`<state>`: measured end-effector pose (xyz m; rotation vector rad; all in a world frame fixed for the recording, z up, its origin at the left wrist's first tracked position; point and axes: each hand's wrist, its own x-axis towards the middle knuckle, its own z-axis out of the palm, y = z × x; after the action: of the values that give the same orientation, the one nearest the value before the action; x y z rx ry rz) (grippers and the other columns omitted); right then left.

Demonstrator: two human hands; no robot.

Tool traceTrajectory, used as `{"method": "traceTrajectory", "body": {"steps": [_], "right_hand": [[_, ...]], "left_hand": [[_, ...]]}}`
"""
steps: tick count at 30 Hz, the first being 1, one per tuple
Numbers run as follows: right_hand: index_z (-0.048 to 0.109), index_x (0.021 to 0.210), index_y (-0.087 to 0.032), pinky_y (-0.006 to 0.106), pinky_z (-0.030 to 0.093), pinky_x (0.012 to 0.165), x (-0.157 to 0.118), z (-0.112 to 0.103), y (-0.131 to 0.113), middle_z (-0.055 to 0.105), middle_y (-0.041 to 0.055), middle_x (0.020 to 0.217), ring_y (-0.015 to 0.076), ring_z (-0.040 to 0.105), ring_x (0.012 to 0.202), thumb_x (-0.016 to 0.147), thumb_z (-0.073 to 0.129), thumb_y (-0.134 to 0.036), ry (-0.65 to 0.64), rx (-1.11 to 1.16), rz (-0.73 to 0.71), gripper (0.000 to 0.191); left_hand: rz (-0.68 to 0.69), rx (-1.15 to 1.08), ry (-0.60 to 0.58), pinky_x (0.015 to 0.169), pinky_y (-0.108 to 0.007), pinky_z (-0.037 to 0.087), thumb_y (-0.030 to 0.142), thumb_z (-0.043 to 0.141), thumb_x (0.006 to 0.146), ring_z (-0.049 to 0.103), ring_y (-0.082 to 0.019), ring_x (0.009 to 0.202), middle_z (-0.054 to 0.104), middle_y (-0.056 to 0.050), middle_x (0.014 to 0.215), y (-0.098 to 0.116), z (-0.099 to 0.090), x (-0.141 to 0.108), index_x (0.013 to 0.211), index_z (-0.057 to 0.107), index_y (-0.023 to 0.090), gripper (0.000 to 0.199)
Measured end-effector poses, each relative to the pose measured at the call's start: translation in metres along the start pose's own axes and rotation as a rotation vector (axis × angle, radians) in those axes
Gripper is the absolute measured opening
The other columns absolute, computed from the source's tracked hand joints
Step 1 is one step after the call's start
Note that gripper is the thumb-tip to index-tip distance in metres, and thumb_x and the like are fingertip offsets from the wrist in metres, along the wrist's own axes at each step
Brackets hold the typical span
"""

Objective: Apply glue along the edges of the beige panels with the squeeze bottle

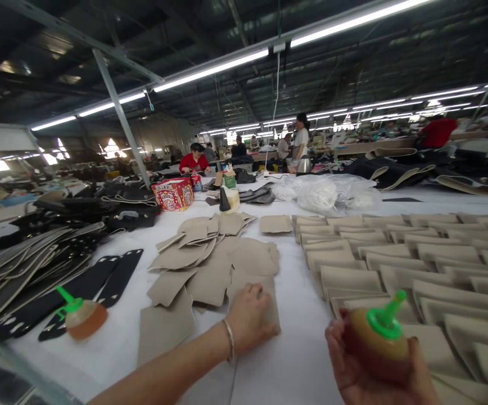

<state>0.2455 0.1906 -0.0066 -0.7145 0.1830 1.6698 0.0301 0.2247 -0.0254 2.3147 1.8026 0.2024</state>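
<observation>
My right hand (353, 365) is wrapped around a squeeze bottle (379, 349) of amber liquid, its green nozzle pointing up. To the left, my left hand (250, 315), with a bracelet at the wrist, lies on a beige leather piece (272, 301). Its fingers are curled and pressed together on that piece; the fingertips are partly hidden. Beyond it spreads a loose pile of beige leather pieces (210, 275). Folded beige pieces (353, 278) stand in overlapping rows on the right.
A second green-capped bottle (86, 320) stands at left beside black strips (120, 275) and stacked black parts (37, 259). Farther back on the white table (294, 332) are a red box (173, 194), a black-tipped container (229, 199) and clear plastic (328, 191). A person in red (194, 160) works beyond.
</observation>
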Motion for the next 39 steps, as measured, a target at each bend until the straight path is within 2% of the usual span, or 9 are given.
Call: {"method": "traceTrajectory", "body": {"steps": [3,6,8,11,18,23,28,34,39], "right_hand": [[0.077,0.096,-0.019,0.034,0.061,0.074,0.000,0.000,0.002,0.072,0.0133,0.097,0.0259,0.071,0.082,0.082,0.067,-0.055,-0.042,-0.014,-0.079,0.040],[0.076,0.092,-0.022,0.042,0.060,0.078,-0.004,-0.006,0.008,0.073,0.0100,0.097,0.0301,0.071,0.089,0.074,0.080,-0.046,-0.168,-0.130,-0.234,0.031],[0.074,0.092,-0.025,0.046,0.060,0.080,-0.012,-0.009,0.013,0.072,0.0072,0.103,0.0324,0.069,0.095,0.065,0.088,-0.044,-0.233,-0.232,-0.346,0.035],[0.074,0.092,-0.026,0.043,0.060,0.079,-0.030,-0.012,0.015,0.071,0.0067,0.108,0.0319,0.067,0.100,0.058,0.091,-0.044,-0.223,-0.367,-0.443,0.042],[0.073,0.098,-0.025,0.038,0.061,0.079,-0.062,-0.028,-0.008,0.066,0.0086,0.114,0.0330,0.065,0.103,0.051,0.092,-0.043,-0.139,-0.565,-0.564,0.053],[0.071,0.099,-0.027,0.032,0.060,0.079,-0.065,-0.046,-0.015,0.067,0.0063,0.112,0.0291,0.065,0.098,0.045,0.093,-0.046,-0.060,-0.648,-0.598,0.061],[0.069,0.109,-0.026,0.034,0.058,0.083,-0.062,-0.051,-0.011,0.069,0.0068,0.105,0.0262,0.068,0.089,0.051,0.093,-0.043,-0.111,-0.702,-0.601,0.065],[0.067,0.110,-0.025,0.032,0.058,0.081,-0.059,-0.049,-0.006,0.070,0.0084,0.101,0.0265,0.068,0.087,0.048,0.092,-0.046,-0.117,-0.741,-0.614,0.070],[0.063,0.120,-0.028,0.021,0.056,0.078,-0.055,-0.060,-0.011,0.068,0.0058,0.108,0.0233,0.066,0.090,0.054,0.090,-0.048,-0.139,-0.914,-0.723,0.074]], "left_hand": [[0.084,-0.104,-0.073,0.106,-0.043,0.041,0.048,0.076,0.073,0.048,-0.030,0.122,0.052,-0.011,0.133,0.006,-0.001,-0.032,0.119,0.060,0.019,0.056],[0.167,-0.183,-0.185,0.106,-0.040,0.041,0.037,0.074,0.075,0.049,-0.027,0.120,0.056,-0.006,0.129,0.008,-0.012,-0.061,0.110,0.062,0.021,0.040],[0.139,-0.216,-0.210,0.105,-0.037,0.042,0.033,0.071,0.077,0.051,-0.025,0.118,0.058,-0.007,0.124,0.010,-0.017,-0.076,0.111,0.062,0.020,0.037],[0.006,-0.195,-0.172,0.102,-0.036,0.045,0.030,0.067,0.078,0.052,-0.027,0.115,0.056,-0.012,0.123,0.018,-0.017,-0.088,0.122,0.057,0.015,0.048],[-0.076,-0.051,-0.212,0.093,-0.037,0.050,0.024,0.062,0.077,0.058,-0.027,0.103,0.054,-0.017,0.117,0.032,-0.011,-0.087,0.114,0.058,0.011,0.039],[-0.095,0.017,-0.217,0.092,-0.037,0.051,0.022,0.063,0.077,0.059,-0.029,0.104,0.055,-0.019,0.115,0.037,-0.017,-0.083,0.112,0.057,0.009,0.038],[-0.080,0.051,-0.291,0.093,-0.038,0.051,0.026,0.064,0.080,0.060,-0.029,0.105,0.056,-0.021,0.117,0.041,-0.026,-0.082,0.114,0.057,0.008,0.038],[-0.117,0.054,-0.217,0.087,-0.037,0.053,0.025,0.067,0.074,0.060,-0.029,0.101,0.058,-0.020,0.115,0.048,-0.016,-0.079,0.113,0.059,0.009,0.043],[-0.110,0.111,-0.144,0.080,-0.037,0.054,0.012,0.055,0.077,0.062,-0.029,0.095,0.061,-0.021,0.110,0.047,-0.007,-0.070,0.110,0.063,0.008,0.034]]}}
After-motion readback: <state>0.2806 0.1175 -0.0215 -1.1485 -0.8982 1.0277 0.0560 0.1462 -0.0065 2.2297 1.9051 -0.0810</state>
